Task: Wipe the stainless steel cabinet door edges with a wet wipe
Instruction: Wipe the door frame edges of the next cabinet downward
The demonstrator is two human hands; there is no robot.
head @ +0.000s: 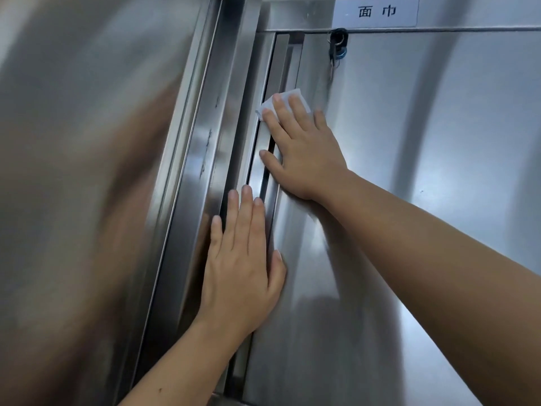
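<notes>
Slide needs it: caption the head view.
Right hand presses a wet wipe on the door edge; left hand rests below.

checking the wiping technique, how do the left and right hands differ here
The right hand presses the wet wipe against the door edge; the left hand holds nothing. The right hand is higher up the edge, the left hand lower. Both lie flat on the steel with straight fingers.

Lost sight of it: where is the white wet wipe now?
Head view, upper centre: the white wet wipe lies under the right hand's fingers on the steel door's left edge.
</notes>
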